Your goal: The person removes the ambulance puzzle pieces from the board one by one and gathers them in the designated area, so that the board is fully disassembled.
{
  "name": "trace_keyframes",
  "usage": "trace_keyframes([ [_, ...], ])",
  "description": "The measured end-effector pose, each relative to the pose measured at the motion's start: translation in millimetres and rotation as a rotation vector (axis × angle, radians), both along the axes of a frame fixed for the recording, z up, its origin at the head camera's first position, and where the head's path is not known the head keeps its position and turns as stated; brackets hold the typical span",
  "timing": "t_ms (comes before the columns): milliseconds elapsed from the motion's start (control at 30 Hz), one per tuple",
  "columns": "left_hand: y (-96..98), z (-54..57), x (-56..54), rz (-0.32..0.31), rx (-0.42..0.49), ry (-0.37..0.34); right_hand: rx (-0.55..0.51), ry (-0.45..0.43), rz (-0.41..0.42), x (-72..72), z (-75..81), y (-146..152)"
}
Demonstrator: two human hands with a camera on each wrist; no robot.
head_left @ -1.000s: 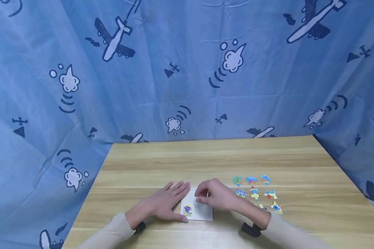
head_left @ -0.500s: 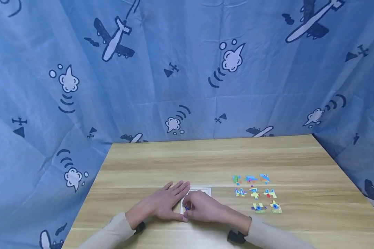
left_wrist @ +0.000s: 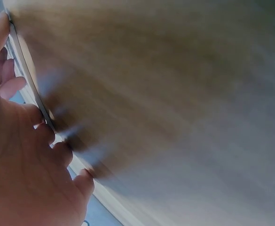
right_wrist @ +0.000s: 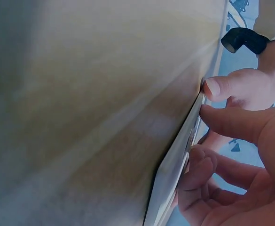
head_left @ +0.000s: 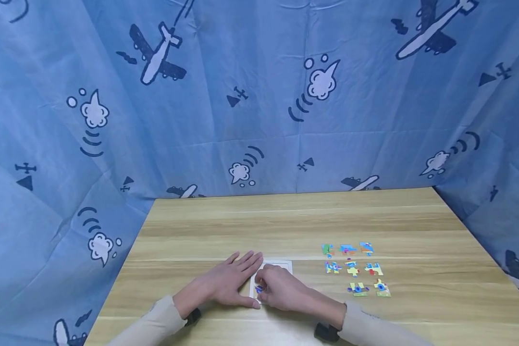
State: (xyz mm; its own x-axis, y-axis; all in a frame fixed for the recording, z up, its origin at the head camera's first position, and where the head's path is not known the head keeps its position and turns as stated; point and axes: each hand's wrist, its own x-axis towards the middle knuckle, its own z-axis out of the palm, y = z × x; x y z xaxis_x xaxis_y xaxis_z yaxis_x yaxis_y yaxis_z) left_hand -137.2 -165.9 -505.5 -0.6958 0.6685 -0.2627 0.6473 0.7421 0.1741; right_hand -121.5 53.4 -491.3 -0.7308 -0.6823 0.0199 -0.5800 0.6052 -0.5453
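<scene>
In the head view a white puzzle tray (head_left: 287, 265) lies on the table, partly covered by both hands. My left hand (head_left: 231, 282) rests flat along the tray's left edge, fingers spread and thumb at the near corner. In the tray's near left corner sits a colourful jigsaw piece (head_left: 258, 289). My right hand (head_left: 283, 290) bends over it, with thumb and curled fingers on either side of it, seemingly pinching it. The right wrist view shows the right hand (right_wrist: 231, 165) at the tray's rim (right_wrist: 170, 174). In the left wrist view, the left hand (left_wrist: 34, 155) touches the tray edge.
Several loose jigsaw pieces (head_left: 352, 268) lie face up in rough rows to the right of the tray. A wooden table (head_left: 199, 226) carries everything. Blue curtain (head_left: 272, 110) with aeroplane prints hangs behind and at both sides.
My right hand has come left and nearer, from above the tray's middle to the piece in its near left corner, and then hardly shifts. My left hand stays in place.
</scene>
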Motion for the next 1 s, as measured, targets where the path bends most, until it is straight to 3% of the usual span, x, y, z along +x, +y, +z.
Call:
trace_keyframes([
  [433, -0.1, 1.2, 0.8, 0.004, 0.017, -0.016, 0.009, 0.038, -0.09, 2.6, -0.5, -3.1],
  [700, -1.1, 0.5, 0.7, 0.011, 0.014, -0.014, 0.002, 0.043, -0.07, 1.1, -0.7, -4.7],
  [1000, -0.3, -1.0, 0.2, 0.015, 0.025, -0.022, -0.031, 0.031, -0.101, 3.2, 0.6, -3.0],
])
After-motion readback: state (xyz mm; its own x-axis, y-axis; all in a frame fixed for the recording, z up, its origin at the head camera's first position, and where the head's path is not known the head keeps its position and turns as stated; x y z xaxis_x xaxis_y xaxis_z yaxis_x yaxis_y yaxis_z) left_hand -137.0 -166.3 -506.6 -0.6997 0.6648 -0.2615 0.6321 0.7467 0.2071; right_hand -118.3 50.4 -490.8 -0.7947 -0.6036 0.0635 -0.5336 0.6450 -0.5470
